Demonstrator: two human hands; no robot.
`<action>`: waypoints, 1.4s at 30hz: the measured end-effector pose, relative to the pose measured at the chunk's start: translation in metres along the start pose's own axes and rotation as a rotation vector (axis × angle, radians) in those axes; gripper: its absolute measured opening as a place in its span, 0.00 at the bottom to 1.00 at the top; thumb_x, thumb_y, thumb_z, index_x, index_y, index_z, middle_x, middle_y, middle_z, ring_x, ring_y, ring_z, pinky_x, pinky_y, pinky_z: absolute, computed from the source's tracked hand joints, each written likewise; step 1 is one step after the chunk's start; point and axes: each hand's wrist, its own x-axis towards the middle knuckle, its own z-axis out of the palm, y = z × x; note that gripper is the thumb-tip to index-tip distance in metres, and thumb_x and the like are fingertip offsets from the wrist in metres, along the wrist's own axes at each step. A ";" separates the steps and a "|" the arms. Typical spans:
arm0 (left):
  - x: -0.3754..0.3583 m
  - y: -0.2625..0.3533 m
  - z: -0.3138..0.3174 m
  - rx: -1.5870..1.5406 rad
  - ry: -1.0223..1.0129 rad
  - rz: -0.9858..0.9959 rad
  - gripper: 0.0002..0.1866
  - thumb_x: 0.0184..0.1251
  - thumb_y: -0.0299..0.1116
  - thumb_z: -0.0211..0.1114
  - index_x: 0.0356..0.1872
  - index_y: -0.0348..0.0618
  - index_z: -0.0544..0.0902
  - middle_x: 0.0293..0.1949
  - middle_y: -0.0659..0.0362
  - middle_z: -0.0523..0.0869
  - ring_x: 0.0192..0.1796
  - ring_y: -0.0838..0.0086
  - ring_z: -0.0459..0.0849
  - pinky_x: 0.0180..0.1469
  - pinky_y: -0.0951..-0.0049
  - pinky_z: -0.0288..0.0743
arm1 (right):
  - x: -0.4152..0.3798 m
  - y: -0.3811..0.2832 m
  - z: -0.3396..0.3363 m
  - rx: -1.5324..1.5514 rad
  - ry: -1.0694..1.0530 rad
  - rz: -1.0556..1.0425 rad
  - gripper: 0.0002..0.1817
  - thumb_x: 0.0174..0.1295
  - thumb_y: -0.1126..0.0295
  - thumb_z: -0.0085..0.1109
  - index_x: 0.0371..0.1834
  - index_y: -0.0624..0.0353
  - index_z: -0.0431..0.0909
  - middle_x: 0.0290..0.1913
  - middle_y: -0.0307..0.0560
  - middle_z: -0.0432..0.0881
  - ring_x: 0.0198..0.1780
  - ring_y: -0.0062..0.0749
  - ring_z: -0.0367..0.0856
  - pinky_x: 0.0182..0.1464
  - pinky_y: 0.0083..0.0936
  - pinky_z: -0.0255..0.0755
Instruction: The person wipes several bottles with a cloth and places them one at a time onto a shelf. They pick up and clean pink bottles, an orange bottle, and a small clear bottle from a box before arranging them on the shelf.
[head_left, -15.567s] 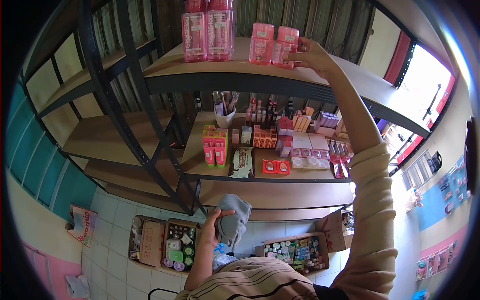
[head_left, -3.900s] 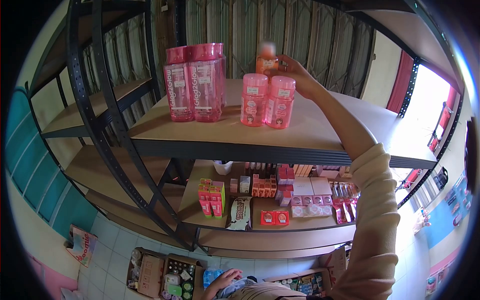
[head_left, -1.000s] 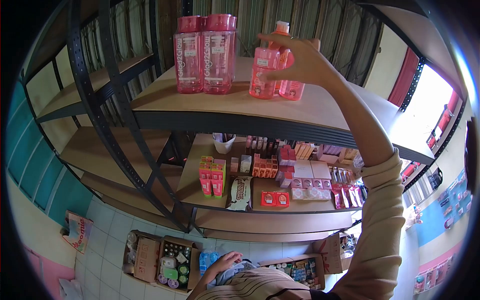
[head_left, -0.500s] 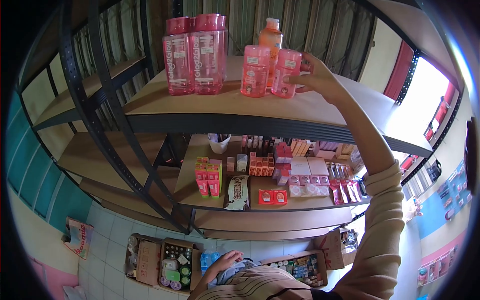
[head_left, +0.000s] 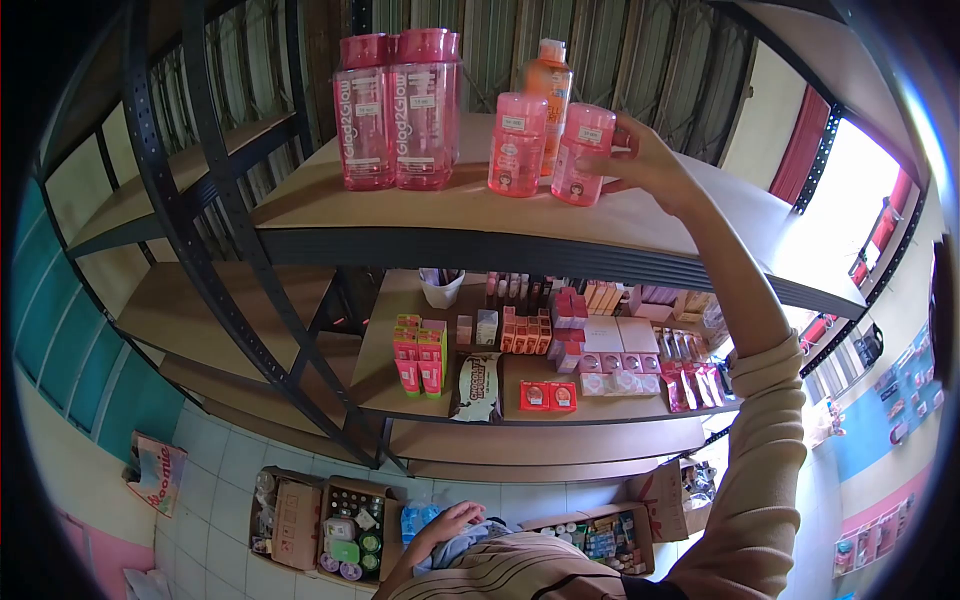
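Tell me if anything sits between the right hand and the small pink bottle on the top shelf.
Nothing visible does. The right hand already touches the right-hand small pink plastic bottle; its twin small pink bottle stands to its left, and the orange bottle behind.

Standing on the wooden top shelf board point(head_left: 420, 205): two tall pink Glad2Glow bottles point(head_left: 398, 95) at its left part, side by side and touching; to their right, near, a short pink bottle point(head_left: 515, 144); just right of that, another short pink bottle point(head_left: 583, 154), with the right hand point(head_left: 650, 165) at its right side. Behind the two short bottles, between them, an orange pump bottle point(head_left: 551, 72). Far below the board, the left hand point(head_left: 447, 523) on grey cloth point(head_left: 470, 543).
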 end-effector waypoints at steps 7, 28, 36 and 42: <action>0.005 0.000 -0.001 0.019 -0.012 -0.011 0.15 0.68 0.37 0.46 0.48 0.36 0.71 0.37 0.57 0.78 0.40 0.77 0.76 0.45 0.80 0.69 | 0.064 -0.029 -0.026 0.069 0.159 -0.016 0.43 0.46 0.43 0.58 0.62 0.53 0.57 0.58 0.53 0.63 0.59 0.40 0.62 0.55 0.49 0.60; 0.000 0.002 -0.001 -0.012 0.021 -0.017 0.15 0.69 0.37 0.46 0.47 0.36 0.71 0.37 0.57 0.78 0.41 0.76 0.77 0.45 0.80 0.69 | 0.071 -0.039 -0.013 0.010 -0.024 0.031 0.42 0.48 0.54 0.62 0.64 0.57 0.53 0.54 0.54 0.68 0.46 0.38 0.75 0.48 0.33 0.71; 0.006 -0.011 -0.005 -0.017 0.015 0.025 0.15 0.69 0.36 0.45 0.47 0.36 0.72 0.36 0.57 0.78 0.40 0.77 0.77 0.44 0.80 0.69 | 0.042 -0.073 0.004 -1.034 0.137 -0.821 0.34 0.36 0.55 0.68 0.53 0.45 0.70 0.53 0.37 0.73 0.61 0.31 0.63 0.63 0.51 0.42; -0.003 0.010 0.003 0.046 0.048 -0.017 0.15 0.69 0.37 0.46 0.47 0.37 0.72 0.36 0.58 0.78 0.40 0.77 0.77 0.44 0.80 0.69 | 0.045 -0.074 0.031 -1.264 -0.117 -0.696 0.31 0.30 0.55 0.71 0.46 0.39 0.75 0.43 0.41 0.79 0.49 0.33 0.74 0.62 0.54 0.38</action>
